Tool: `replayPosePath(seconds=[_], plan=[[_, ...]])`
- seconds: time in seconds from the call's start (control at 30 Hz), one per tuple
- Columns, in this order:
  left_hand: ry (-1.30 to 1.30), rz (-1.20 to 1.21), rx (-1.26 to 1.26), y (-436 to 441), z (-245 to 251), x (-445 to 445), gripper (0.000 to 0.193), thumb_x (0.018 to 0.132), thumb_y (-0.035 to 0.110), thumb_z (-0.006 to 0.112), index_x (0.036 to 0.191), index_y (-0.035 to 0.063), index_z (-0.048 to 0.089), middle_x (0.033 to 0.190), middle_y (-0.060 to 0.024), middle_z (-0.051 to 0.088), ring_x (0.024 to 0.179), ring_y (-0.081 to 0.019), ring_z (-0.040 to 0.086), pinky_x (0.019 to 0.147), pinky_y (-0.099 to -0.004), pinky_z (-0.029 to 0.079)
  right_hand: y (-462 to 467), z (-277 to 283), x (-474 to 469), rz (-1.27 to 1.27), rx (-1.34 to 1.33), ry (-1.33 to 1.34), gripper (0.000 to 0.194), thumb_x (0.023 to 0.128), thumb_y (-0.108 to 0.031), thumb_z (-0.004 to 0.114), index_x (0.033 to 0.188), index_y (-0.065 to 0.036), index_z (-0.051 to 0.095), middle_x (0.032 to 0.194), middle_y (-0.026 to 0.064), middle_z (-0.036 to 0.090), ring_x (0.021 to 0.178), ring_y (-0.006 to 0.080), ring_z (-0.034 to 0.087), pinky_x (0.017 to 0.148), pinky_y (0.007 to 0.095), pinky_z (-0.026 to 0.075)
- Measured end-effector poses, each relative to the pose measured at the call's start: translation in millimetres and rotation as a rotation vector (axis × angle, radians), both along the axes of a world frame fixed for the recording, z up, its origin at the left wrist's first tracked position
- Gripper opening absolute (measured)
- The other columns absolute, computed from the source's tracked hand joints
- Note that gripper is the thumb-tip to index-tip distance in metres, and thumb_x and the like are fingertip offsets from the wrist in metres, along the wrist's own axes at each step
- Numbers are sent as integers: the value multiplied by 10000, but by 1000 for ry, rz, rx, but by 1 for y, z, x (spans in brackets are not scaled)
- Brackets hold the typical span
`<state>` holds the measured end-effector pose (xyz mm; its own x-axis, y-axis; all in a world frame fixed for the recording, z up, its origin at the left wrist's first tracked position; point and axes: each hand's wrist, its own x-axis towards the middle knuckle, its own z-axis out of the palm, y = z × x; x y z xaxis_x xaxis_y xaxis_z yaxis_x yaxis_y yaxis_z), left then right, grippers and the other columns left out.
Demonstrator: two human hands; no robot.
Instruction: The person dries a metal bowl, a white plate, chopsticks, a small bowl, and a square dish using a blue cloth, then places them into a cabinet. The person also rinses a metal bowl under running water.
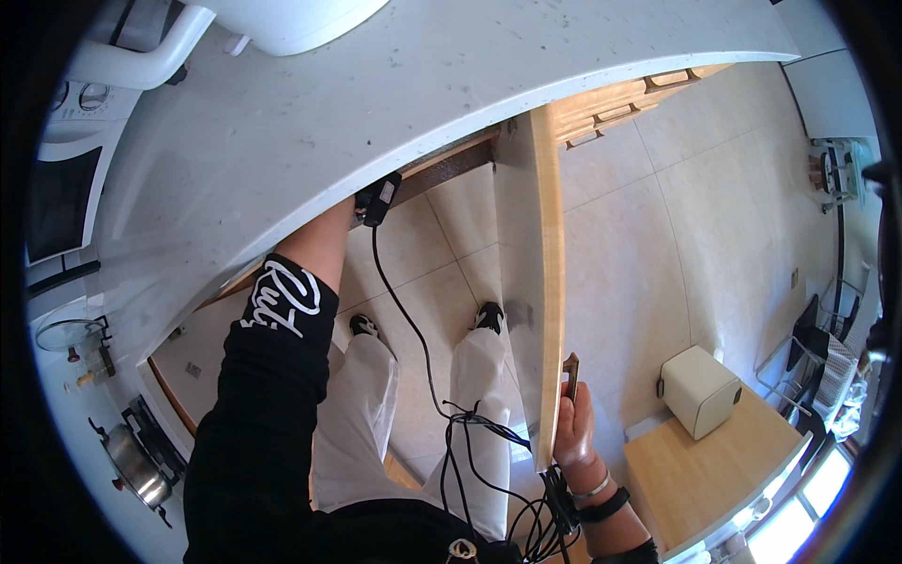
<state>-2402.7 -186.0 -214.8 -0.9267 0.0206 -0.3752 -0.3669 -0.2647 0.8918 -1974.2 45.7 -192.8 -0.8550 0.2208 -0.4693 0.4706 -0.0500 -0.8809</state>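
My left forearm [318, 240] reaches under the countertop [366, 120] into the cabinet, and the hand is almost wholly hidden there. Right beside the wrist, at the counter edge, is a black box-shaped device [382, 199] with a label, whose cable runs down towards my body. Whether the left hand holds it cannot be told. My right hand [574, 431] is at the outer face of the opened wooden cabinet door [551, 282], its fingers closed on the door's handle [571, 374]. Looped black cables [468, 419] hang in front of my legs, passing by my right wrist.
Wooden drawers [624, 106] with handles lie beyond the door. A cream box-shaped appliance [697, 391] stands on a wooden cabinet [705, 465] at lower right. At left are a steel pot [134, 465] and a white oven [63, 190]. A white appliance [303, 21] sits on the counter.
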Motion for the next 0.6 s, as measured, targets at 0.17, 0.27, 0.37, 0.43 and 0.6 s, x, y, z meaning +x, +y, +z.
replayPosePath(seconds=[0.17,0.27,0.37,0.43,0.6], plan=[[-8,0,2,-7,2,3,354,898,160,517,1218,19,467,1167,-122,539,1092,-268,541,914,-411,476,-20,-4,12,-23,-113,12,123,925,-105,390,942,-11,468,763,68,501,664,147,468,614,287,416],[-14,4,12,-15,7,11,356,898,162,519,1221,21,467,1164,-120,539,1093,-266,541,913,-408,476,-32,0,15,-48,-101,43,138,946,-121,366,959,-24,462,781,36,492,684,111,458,618,267,414],[-13,11,12,-27,15,24,359,898,164,520,1224,23,467,1162,-118,540,1093,-265,541,912,-406,477,-46,11,14,-92,-216,10,143,954,-127,350,973,-36,458,790,20,489,693,91,449,623,252,414],[-13,12,15,-37,20,34,360,898,166,520,1226,25,466,1160,-117,541,1093,-264,541,911,-405,477,-54,19,13,-110,-250,-14,147,959,-141,352,991,-43,457,822,22,496,722,96,465,646,251,423],[-29,-10,-35,-93,41,104,365,898,169,522,1230,29,466,1156,-114,542,1094,-262,541,910,-401,478,-88,28,20,-52,-119,39,259,971,-204,371,1123,-11,454,922,75,544,817,172,536,735,297,454]])
